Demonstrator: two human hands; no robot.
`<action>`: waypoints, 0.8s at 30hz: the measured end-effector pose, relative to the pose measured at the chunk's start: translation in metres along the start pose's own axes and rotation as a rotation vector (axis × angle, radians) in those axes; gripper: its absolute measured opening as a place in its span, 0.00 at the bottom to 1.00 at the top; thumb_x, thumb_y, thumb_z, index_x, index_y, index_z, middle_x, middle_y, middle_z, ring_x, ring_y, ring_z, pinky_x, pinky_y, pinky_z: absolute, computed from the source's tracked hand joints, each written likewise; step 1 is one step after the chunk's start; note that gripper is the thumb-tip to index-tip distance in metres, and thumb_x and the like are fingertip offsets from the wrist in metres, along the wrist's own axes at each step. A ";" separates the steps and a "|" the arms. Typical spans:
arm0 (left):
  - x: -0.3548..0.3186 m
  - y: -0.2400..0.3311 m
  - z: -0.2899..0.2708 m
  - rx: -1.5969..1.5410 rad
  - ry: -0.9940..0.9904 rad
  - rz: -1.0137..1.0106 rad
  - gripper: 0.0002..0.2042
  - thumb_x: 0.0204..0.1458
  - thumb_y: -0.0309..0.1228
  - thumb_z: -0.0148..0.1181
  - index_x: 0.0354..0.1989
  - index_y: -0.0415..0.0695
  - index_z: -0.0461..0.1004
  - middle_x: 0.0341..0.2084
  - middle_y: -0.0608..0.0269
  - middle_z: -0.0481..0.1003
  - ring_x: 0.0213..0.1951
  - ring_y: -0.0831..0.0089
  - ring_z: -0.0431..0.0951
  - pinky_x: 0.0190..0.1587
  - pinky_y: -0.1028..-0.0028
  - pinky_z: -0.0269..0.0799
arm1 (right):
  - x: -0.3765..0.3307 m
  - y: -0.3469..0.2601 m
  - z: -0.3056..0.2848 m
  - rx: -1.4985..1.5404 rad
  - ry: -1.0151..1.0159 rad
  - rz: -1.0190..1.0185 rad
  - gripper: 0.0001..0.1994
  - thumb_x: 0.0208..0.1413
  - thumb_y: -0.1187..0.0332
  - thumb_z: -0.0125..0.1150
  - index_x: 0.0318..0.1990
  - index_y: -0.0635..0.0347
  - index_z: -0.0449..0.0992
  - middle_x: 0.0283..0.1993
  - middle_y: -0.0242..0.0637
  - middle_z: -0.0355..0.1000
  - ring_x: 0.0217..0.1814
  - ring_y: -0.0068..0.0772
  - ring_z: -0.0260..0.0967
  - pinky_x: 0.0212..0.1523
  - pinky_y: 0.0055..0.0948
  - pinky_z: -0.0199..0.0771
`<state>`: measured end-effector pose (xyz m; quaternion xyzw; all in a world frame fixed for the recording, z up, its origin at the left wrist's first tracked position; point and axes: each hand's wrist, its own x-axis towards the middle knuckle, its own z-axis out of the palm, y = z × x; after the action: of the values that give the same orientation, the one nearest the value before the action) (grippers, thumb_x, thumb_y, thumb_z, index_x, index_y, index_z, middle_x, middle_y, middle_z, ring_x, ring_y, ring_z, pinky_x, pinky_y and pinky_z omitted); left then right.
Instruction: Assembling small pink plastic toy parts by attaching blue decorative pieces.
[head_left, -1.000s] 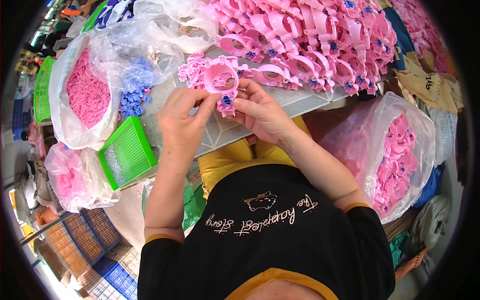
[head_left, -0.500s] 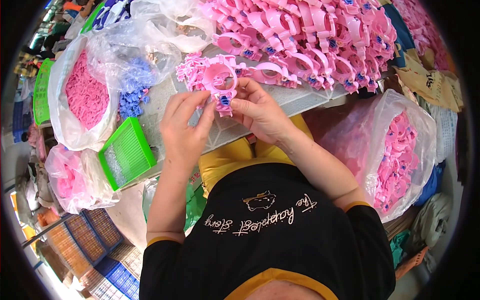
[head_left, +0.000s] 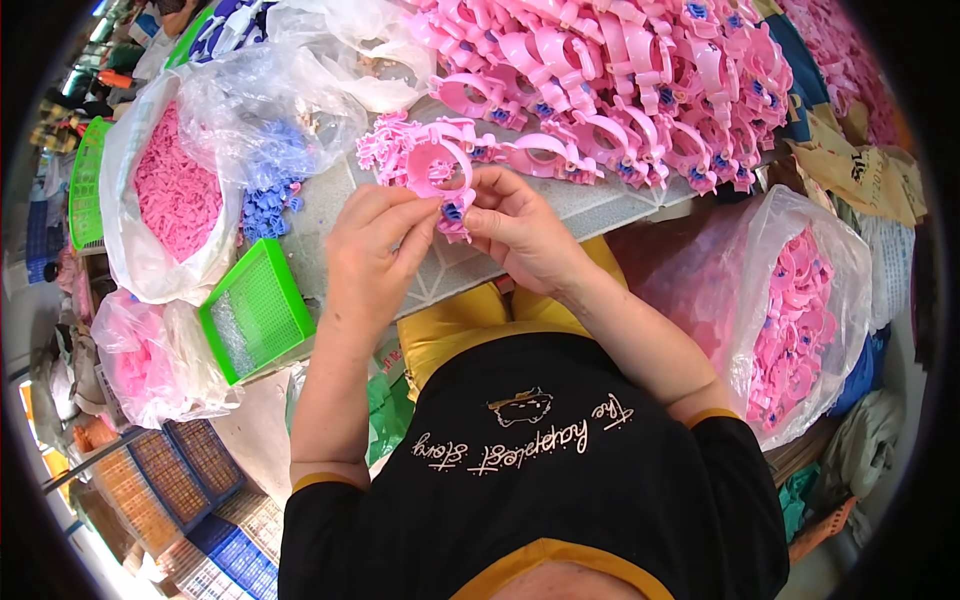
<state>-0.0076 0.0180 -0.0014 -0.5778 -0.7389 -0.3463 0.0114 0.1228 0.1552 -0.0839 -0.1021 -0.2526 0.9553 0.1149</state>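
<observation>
My right hand (head_left: pixel 520 225) grips a pink plastic ring piece (head_left: pixel 437 168) by its lower end, thumb in front and fingers behind. The piece has a wide round opening and a small blue part (head_left: pixel 452 213) set below it. My left hand (head_left: pixel 378 235) has its thumb and forefinger pinched together against the side of the piece, close to the blue part; whatever lies between those fingertips is hidden. Just behind the piece, on the grey tabletop (head_left: pixel 440 265), lies a small heap of thin pink parts (head_left: pixel 385 143).
A large pile of similar pink pieces (head_left: pixel 610 80) covers the table's far right. To the left are small blue parts (head_left: pixel 268 205), a white bag of pink parts (head_left: pixel 120 240) and a green basket (head_left: pixel 295 300). A clear bag (head_left: pixel 690 290) of pink pieces stands at my right.
My left fingertips have moved right and now press against the piece beside the blue part. The ring piece has tilted slightly and shifted a little downward in my right hand.
</observation>
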 end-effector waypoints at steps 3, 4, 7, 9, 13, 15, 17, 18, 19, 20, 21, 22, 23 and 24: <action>-0.002 -0.001 -0.002 0.009 0.007 -0.093 0.08 0.49 0.20 0.70 0.37 0.40 0.84 0.34 0.57 0.80 0.37 0.63 0.80 0.40 0.69 0.75 | 0.000 0.004 0.002 -0.043 -0.007 0.010 0.17 0.63 0.78 0.62 0.58 0.56 0.70 0.55 0.31 0.72 0.53 0.23 0.73 0.54 0.25 0.74; -0.002 0.000 -0.005 0.001 -0.046 -0.083 0.08 0.49 0.20 0.70 0.37 0.40 0.83 0.34 0.57 0.80 0.38 0.63 0.81 0.40 0.69 0.75 | -0.001 0.004 0.001 -0.067 -0.004 0.038 0.17 0.64 0.77 0.61 0.59 0.56 0.69 0.55 0.33 0.72 0.55 0.25 0.73 0.56 0.26 0.75; 0.014 -0.003 -0.018 -0.047 -0.127 -0.069 0.07 0.50 0.22 0.70 0.37 0.40 0.83 0.34 0.57 0.80 0.38 0.63 0.81 0.41 0.68 0.76 | -0.003 0.001 0.005 -0.027 0.027 0.028 0.16 0.65 0.75 0.60 0.59 0.56 0.68 0.56 0.35 0.72 0.56 0.27 0.74 0.59 0.30 0.76; 0.037 -0.004 -0.026 -0.059 -0.069 -0.116 0.06 0.51 0.24 0.69 0.37 0.40 0.83 0.37 0.56 0.81 0.38 0.61 0.82 0.40 0.69 0.75 | 0.000 0.002 -0.006 -0.019 -0.009 0.005 0.16 0.67 0.73 0.58 0.61 0.57 0.67 0.58 0.36 0.72 0.59 0.31 0.74 0.61 0.34 0.77; 0.086 -0.073 -0.018 0.362 0.152 -0.049 0.07 0.55 0.27 0.64 0.40 0.42 0.84 0.41 0.54 0.82 0.43 0.60 0.82 0.44 0.63 0.75 | 0.001 0.002 0.000 -0.020 0.009 0.035 0.18 0.69 0.72 0.56 0.63 0.58 0.65 0.60 0.38 0.71 0.62 0.36 0.73 0.63 0.38 0.77; 0.113 -0.104 -0.006 0.506 0.134 -0.001 0.07 0.56 0.28 0.63 0.40 0.43 0.84 0.42 0.53 0.82 0.46 0.60 0.81 0.46 0.61 0.75 | 0.004 0.003 0.000 -0.026 0.014 0.033 0.18 0.69 0.73 0.56 0.64 0.58 0.64 0.61 0.39 0.71 0.63 0.37 0.73 0.64 0.39 0.76; 0.134 -0.120 0.004 0.816 -0.104 -0.173 0.09 0.57 0.30 0.61 0.43 0.45 0.83 0.44 0.56 0.82 0.49 0.59 0.79 0.50 0.53 0.73 | 0.005 0.006 -0.001 -0.073 0.020 0.027 0.18 0.69 0.73 0.55 0.64 0.58 0.64 0.61 0.38 0.70 0.63 0.36 0.73 0.66 0.41 0.75; 0.144 -0.129 0.011 0.814 -0.100 -0.167 0.09 0.57 0.30 0.61 0.43 0.45 0.83 0.44 0.56 0.82 0.49 0.59 0.79 0.50 0.53 0.73 | 0.006 0.007 -0.003 -0.071 0.021 0.043 0.19 0.69 0.74 0.55 0.64 0.58 0.64 0.61 0.37 0.70 0.63 0.34 0.72 0.66 0.42 0.75; 0.153 -0.134 0.016 0.863 -0.170 -0.250 0.11 0.57 0.34 0.61 0.46 0.47 0.82 0.45 0.56 0.82 0.51 0.57 0.79 0.51 0.50 0.71 | 0.007 0.009 -0.004 -0.073 0.022 0.035 0.19 0.69 0.74 0.55 0.64 0.58 0.64 0.61 0.37 0.70 0.63 0.34 0.72 0.66 0.42 0.75; 0.158 -0.138 0.018 0.912 -0.240 -0.336 0.14 0.57 0.37 0.62 0.49 0.48 0.81 0.47 0.56 0.82 0.52 0.55 0.78 0.52 0.47 0.70 | 0.007 0.010 -0.005 -0.072 0.005 0.035 0.19 0.68 0.75 0.55 0.64 0.57 0.65 0.61 0.36 0.70 0.62 0.32 0.72 0.66 0.42 0.75; 0.159 -0.143 0.019 0.914 -0.235 -0.333 0.14 0.57 0.37 0.62 0.49 0.48 0.81 0.47 0.56 0.82 0.52 0.55 0.78 0.52 0.47 0.70 | 0.006 0.011 -0.004 -0.070 -0.013 0.037 0.19 0.68 0.75 0.55 0.64 0.57 0.65 0.61 0.35 0.69 0.62 0.31 0.72 0.66 0.42 0.74; 0.161 -0.139 0.022 0.869 -0.212 -0.380 0.15 0.55 0.38 0.63 0.49 0.49 0.82 0.48 0.55 0.81 0.55 0.55 0.76 0.54 0.47 0.67 | 0.005 0.010 -0.004 -0.066 -0.022 0.044 0.19 0.68 0.75 0.56 0.64 0.56 0.65 0.61 0.33 0.69 0.62 0.29 0.71 0.67 0.42 0.74; 0.163 -0.136 0.023 0.824 -0.188 -0.428 0.15 0.53 0.39 0.65 0.48 0.49 0.83 0.50 0.55 0.80 0.58 0.55 0.74 0.56 0.46 0.65 | 0.005 0.010 -0.006 -0.065 -0.021 0.038 0.19 0.68 0.75 0.56 0.64 0.56 0.65 0.61 0.33 0.69 0.62 0.29 0.71 0.67 0.42 0.74; 0.164 -0.134 0.021 0.825 -0.188 -0.423 0.15 0.53 0.39 0.65 0.48 0.49 0.83 0.50 0.55 0.80 0.58 0.55 0.74 0.56 0.46 0.65 | 0.006 0.011 -0.008 -0.063 -0.025 0.046 0.19 0.68 0.75 0.56 0.64 0.55 0.65 0.60 0.33 0.69 0.62 0.29 0.71 0.66 0.41 0.74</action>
<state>-0.1697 0.1555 -0.0162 -0.3909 -0.9140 0.0355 0.1024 0.1171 0.1515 -0.0973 -0.0995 -0.2814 0.9505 0.0868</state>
